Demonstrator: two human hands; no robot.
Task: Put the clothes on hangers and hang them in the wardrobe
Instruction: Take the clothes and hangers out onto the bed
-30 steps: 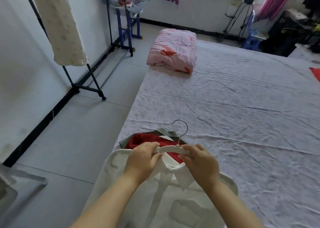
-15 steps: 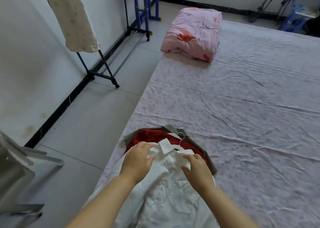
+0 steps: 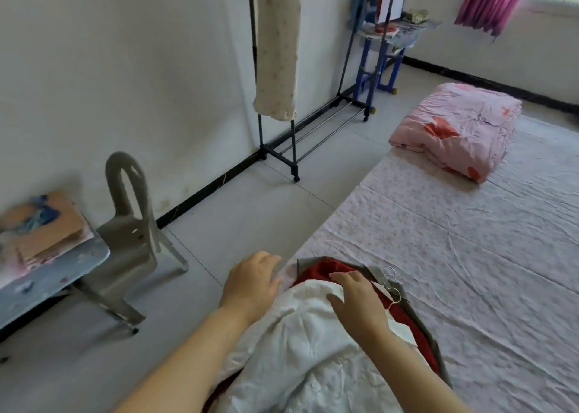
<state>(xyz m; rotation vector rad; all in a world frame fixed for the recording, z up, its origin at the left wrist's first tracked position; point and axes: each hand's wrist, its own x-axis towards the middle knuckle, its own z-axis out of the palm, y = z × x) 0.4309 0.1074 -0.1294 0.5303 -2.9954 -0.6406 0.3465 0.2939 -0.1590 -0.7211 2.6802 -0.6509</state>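
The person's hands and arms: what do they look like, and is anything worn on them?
Both are bare. The left hand and the right hand have no gloves, and no ring shows. The left forearm and the right forearm show no sleeve, watch or bracelet as far as the picture's edge.

Bed point(image 3: 470, 256) fills the right side, near to far. Clothes pile sits on the bed's near-left corner: top shirt point(image 3: 297, 350) on middle garment point(image 3: 316, 271) on bottom garment point(image 3: 434, 343). Hanger hooks point(image 3: 390, 279) stick out at the pile's far end. R hand point(image 3: 357, 303) rests on the top shirt's far end; L hand point(image 3: 250, 284) is at the pile's left edge. Folded quilt point(image 3: 454, 130) lies on the bed, far, nr its left edge. Clothes rack point(image 3: 313, 137) stands far-left by the wall w/ hanging garment point(image 3: 277, 52) on it; stand point(image 3: 382, 52) is behind the rack. Chair point(image 3: 131, 234) is near-left, table point(image 3: 53, 271) just left of it.
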